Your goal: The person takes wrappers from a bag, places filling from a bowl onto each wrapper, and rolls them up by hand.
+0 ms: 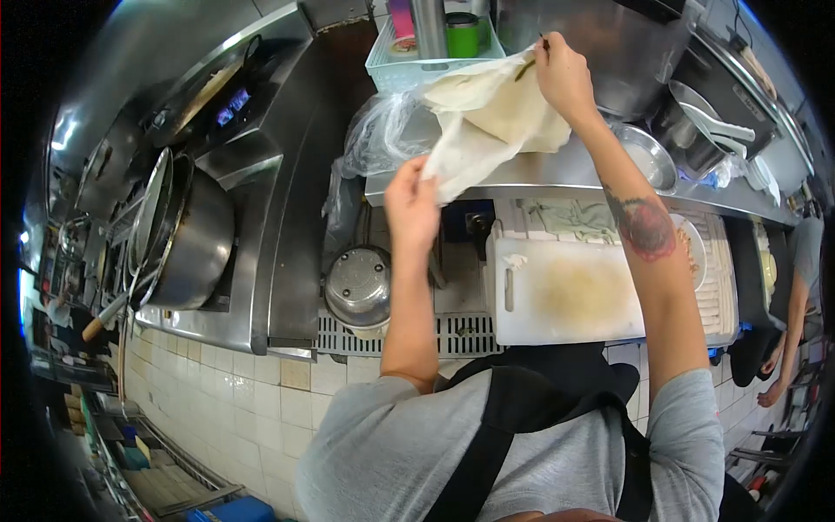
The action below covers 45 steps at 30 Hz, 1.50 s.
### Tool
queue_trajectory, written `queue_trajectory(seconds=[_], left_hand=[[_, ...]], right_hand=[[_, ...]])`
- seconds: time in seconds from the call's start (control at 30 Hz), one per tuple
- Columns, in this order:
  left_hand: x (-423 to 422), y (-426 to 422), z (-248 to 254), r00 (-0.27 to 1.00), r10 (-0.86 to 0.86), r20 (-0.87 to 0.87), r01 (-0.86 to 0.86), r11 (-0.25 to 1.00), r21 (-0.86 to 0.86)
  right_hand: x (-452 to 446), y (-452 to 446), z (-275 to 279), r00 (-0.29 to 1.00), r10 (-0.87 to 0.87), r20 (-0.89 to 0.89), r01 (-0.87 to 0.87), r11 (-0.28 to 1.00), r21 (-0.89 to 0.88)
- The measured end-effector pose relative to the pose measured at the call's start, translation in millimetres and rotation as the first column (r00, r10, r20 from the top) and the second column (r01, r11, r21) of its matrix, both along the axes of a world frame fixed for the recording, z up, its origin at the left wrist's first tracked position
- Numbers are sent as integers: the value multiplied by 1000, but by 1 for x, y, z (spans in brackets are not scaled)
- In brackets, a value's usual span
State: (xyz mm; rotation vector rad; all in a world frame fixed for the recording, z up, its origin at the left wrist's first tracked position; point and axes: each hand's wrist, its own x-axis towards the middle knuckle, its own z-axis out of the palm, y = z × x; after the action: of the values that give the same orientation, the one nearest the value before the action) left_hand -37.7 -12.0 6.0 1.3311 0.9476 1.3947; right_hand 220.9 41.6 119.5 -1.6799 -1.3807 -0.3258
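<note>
A thin, pale wrapper sheet (474, 157) hangs stretched between my two hands above the steel counter. My left hand (412, 204) pinches its lower left edge. Up at the far corner, my right hand (565, 78) is closed on the sheet, with a small dark green strip beside the fingers. Behind it show more pale wrapper layers (544, 126); whether they are joined to the held sheet I cannot tell. A crumpled clear plastic bag (383, 135) lies just left of the wrappers.
Nearest me is a white cutting board (565, 296) with a bowl of filling (693, 252) and rows of pale rolls (720, 270) at its right. A light blue basket (417, 74) stands behind. Leftward are a large pot (196, 235) and stove. Another person's arm (793, 322) shows far right.
</note>
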Motion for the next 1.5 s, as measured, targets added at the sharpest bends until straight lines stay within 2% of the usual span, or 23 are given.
queue_trajectory(seconds=[0.07,0.13,0.3,0.47,0.5,0.6,0.63,0.67,0.73,0.77,0.8,0.87,0.9,0.97,1.03,1.07,1.13,1.17,1.2,1.27,1.3,1.37,1.5], left_hand=[[-43,9,-1,983,-63,172,76,995,-70],[-84,8,-2,913,-76,401,68,997,34],[-178,-17,9,890,-56,453,63,998,0],[-218,-23,38,892,192,409,-223,974,29],[-202,-31,60,877,311,366,-348,937,37],[-213,-20,80,968,167,-186,-140,978,154],[-184,-32,101,883,244,-401,-154,958,243],[-169,-33,108,845,204,-495,-82,963,257],[-148,-33,116,730,129,-671,68,963,259],[-136,-35,119,750,101,-653,117,953,281],[-124,-39,120,769,69,-636,165,939,302],[-105,-48,123,893,-104,-438,249,925,287],[-97,-52,124,929,-169,-330,266,924,274],[-72,-63,123,946,-323,-4,312,909,276],[-49,-67,110,824,-480,300,430,876,217],[-31,-72,103,769,-497,402,458,867,195],[7,-73,58,794,-274,543,387,916,-104],[22,-77,29,809,-150,568,348,901,-258],[32,-86,0,830,-194,523,389,873,-293],[47,-107,-66,911,-231,341,348,875,-337],[49,-119,-89,898,-271,347,409,804,-431],[46,-135,-121,895,-365,258,446,760,-473],[54,-146,-82,868,-422,261,493,791,-363]], right_hand=[[15,3,-5,992,-122,37,125,989,-82],[34,11,-18,978,-182,101,188,981,-55],[47,18,-42,957,-158,244,194,972,-132],[49,25,-80,882,-69,466,235,921,-310],[50,27,-85,883,-46,468,212,927,-310],[51,24,-90,892,0,453,176,921,-347],[45,20,-82,902,6,431,179,905,-386],[38,16,-74,912,12,409,180,887,-426],[22,0,-63,886,9,463,150,941,-305],[15,-11,-57,873,4,488,132,961,-244],[9,-26,-50,908,133,397,-50,976,-212],[-2,-63,-44,890,399,222,-387,917,-97],[-6,-84,-52,849,529,11,-526,846,-81],[-4,-135,-68,618,683,-388,-729,683,42],[3,-184,-108,284,672,-684,-805,555,211],[3,-206,-136,107,639,-762,-770,538,343],[-2,-247,-184,-229,503,-833,-700,509,500],[-10,-268,-205,-377,433,-819,-595,563,573],[-13,-284,-221,-521,375,-767,-478,616,626],[-6,-310,-242,-369,198,-908,-491,788,371],[-2,-322,-248,-297,84,-951,-487,844,226],[10,-328,-251,-104,60,-993,-445,890,101],[41,-320,-214,149,121,-981,-494,869,32]])
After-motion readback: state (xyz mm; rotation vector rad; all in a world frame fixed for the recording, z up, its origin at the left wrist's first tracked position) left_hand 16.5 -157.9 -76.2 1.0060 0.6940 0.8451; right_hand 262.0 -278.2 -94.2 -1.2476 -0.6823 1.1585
